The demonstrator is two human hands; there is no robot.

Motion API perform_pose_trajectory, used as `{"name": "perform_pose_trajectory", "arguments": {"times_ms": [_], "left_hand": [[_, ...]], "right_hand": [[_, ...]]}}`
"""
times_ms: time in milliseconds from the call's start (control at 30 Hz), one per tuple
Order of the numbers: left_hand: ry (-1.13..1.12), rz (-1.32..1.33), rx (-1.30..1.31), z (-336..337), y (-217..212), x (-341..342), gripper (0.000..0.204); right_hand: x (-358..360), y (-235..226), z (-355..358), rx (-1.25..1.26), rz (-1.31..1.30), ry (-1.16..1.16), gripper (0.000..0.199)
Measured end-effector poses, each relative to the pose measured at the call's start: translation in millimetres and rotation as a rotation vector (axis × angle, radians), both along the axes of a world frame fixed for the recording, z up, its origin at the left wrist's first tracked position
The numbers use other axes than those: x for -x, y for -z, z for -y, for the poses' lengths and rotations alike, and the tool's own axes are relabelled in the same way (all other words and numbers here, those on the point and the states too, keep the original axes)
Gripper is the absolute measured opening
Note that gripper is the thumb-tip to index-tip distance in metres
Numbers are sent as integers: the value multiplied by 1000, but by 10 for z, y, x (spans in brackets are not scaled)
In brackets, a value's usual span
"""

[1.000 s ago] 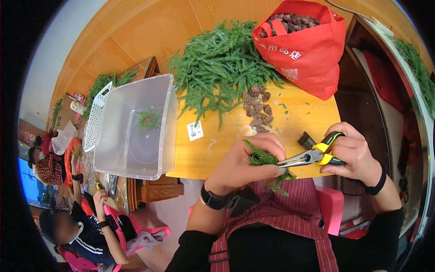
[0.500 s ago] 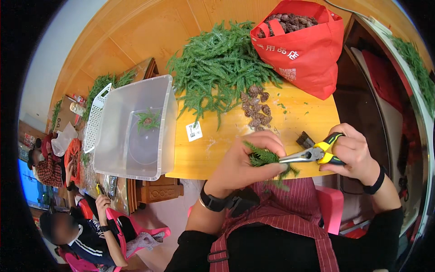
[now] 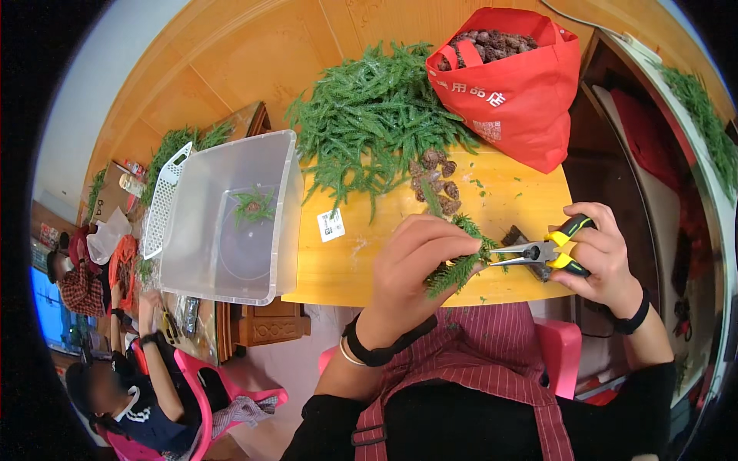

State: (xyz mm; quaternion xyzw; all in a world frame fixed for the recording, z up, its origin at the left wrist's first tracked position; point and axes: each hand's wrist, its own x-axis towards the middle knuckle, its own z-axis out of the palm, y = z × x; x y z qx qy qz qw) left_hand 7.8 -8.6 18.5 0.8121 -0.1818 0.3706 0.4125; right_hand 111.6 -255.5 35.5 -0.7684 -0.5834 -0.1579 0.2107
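A sprig of green artificial pine (image 3: 463, 270) is pinched in the fingers of my left hand (image 3: 415, 265), above the table's front edge. My right hand (image 3: 607, 257) grips needle-nose pliers (image 3: 547, 252) with yellow and black handles. Their jaws are parted, and the tips point left, right beside the sprig's needles; I cannot tell if they touch. Beneath the pliers lies a dark, thin bundle (image 3: 540, 270), partly covered. Beyond my left hand, several brown pine cones (image 3: 438, 173) lie on the yellow table (image 3: 338, 265), next to a large heap of green sprigs (image 3: 369, 107).
At the back right stands a red bag (image 3: 507, 100) full of pine cones. A clear plastic bin (image 3: 284, 223) on the left holds one sprig with a cone (image 3: 254, 206). A small white card (image 3: 330, 225) lies beside it. Another person (image 3: 146, 399) sits at a lower-left table.
The plier jaws have opened and drawn slightly right, off the sprig. My left hand has turned, so the sprig now stands more upright. The other person's hand has moved farther left.
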Motion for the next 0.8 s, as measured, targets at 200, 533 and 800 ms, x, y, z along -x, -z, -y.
{"name": "perform_pose_trajectory", "arguments": {"times_ms": [200, 533, 800], "left_hand": [[9, 51, -18, 13, -5, 34, 30], [48, -59, 97, 19, 3, 98, 31], [76, -128, 185, 32, 12, 124, 30]], "right_hand": [[18, -60, -45, 0, 120, -17, 38], [64, -99, -81, -38, 77, -30, 32], [85, -39, -86, -63, -44, -60, 33]]}}
